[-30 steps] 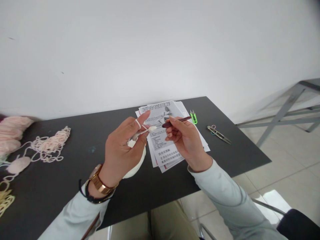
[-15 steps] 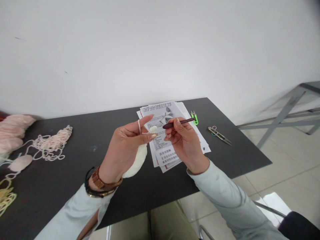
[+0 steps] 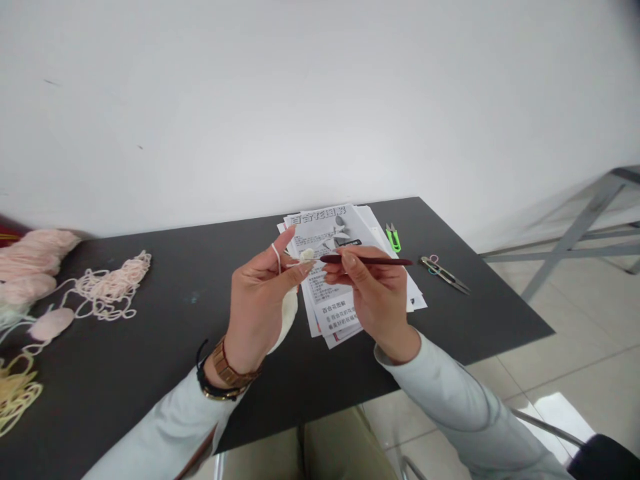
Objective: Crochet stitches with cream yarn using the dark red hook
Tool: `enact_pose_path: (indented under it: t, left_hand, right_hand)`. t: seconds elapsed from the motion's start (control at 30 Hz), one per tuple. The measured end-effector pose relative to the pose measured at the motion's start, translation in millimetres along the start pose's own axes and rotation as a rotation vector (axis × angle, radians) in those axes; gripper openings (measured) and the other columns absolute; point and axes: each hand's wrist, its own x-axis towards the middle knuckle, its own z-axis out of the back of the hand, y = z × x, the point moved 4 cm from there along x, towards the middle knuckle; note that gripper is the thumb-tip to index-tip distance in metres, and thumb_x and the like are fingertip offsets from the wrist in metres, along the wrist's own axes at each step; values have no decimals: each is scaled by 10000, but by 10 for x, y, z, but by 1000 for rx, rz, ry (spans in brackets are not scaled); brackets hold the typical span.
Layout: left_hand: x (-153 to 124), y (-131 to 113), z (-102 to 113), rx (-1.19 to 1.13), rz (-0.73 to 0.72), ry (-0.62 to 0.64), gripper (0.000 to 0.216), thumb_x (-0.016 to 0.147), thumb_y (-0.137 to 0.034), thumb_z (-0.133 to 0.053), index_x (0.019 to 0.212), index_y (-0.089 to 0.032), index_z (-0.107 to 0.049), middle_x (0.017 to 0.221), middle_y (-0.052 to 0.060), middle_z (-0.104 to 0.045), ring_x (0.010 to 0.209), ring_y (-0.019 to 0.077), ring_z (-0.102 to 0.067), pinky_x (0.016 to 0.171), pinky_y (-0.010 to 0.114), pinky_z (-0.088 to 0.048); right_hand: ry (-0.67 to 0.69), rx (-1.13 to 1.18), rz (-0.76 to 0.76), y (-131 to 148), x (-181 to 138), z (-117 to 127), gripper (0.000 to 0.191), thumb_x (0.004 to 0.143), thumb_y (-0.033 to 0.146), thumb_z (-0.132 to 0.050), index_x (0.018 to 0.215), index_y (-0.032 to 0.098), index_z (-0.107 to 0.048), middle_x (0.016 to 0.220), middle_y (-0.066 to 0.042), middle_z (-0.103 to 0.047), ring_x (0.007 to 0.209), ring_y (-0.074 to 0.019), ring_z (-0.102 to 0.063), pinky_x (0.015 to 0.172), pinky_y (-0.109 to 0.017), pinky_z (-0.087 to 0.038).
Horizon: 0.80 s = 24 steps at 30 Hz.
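Observation:
Between thumb and fingers, my left hand [image 3: 263, 293] pinches a small cream crochet piece [image 3: 307, 255], and a strand of yarn loops round its raised index finger. Partly hidden behind that hand is a cream ball of yarn [image 3: 287, 320]. My right hand [image 3: 373, 293] grips a crochet hook [image 3: 367, 261] by its dark reddish-brown handle, like a pen. The hook's thin shaft points left and reaches the crochet piece; its very tip is too small to make out. Below both hands lie printed pattern sheets [image 3: 335, 310] with a flower picture.
Green thread snips [image 3: 393, 238] and metal scissors [image 3: 445, 274] lie right of the sheets on the black table [image 3: 190, 360]. At the left are pink yarn skeins [image 3: 37, 257], a loose pink yarn tangle [image 3: 115, 287] and yellow yarn [image 3: 17, 393]. A white wall [image 3: 300, 100] stands behind.
The crochet hook has swung from a tilt to nearly level, its shaft now at the crochet piece. My right hand has turned with it. The whole view has shifted slightly.

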Motion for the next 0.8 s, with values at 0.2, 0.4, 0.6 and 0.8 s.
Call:
enact_pose_path:
  t: [0.2, 0.4, 0.6, 0.8]
  left_hand:
    - [-32, 100, 1, -17, 14, 8, 464, 645, -93, -830, 1071, -264, -768, 636, -70, -677, 641, 53, -610, 804, 229, -494]
    - [29, 54, -20, -191, 258, 149, 447, 622, -67, -806, 1056, -165, -762, 619, -44, -656, 552, 39, -563, 627, 179, -454]
    - [41, -49, -21, -154, 311, 272, 498, 622, -61, -813, 1102, -177, -753, 655, -3, -717, 614, 89, -622, 678, 220, -470]
    - [24, -116, -37, -177, 301, 310, 491, 633, -63, -819, 1100, -204, -760, 669, -17, -712, 633, 85, -612, 698, 225, -466]
  right_hand:
    - [258, -613, 611, 137, -184, -51, 354, 846, 90, -646, 1118, 304, -719, 987, -48, -780, 862, -189, -725, 756, -351, -613]
    - [480, -797, 873, 214, -243, -16, 500, 856, 61, -580, 1313, 260, -621, 1105, -116, -742, 1008, -227, -694, 821, -389, -591]
    - [202, -375, 473, 155, -119, 27, 273, 829, 151, -707, 989, 362, -773, 940, -21, -777, 786, -185, -721, 682, -344, -620]
    - [116, -86, 181, 92, -61, 23, 93, 796, 287, -765, 882, 312, -791, 801, -4, -764, 623, -145, -696, 540, -280, -614]
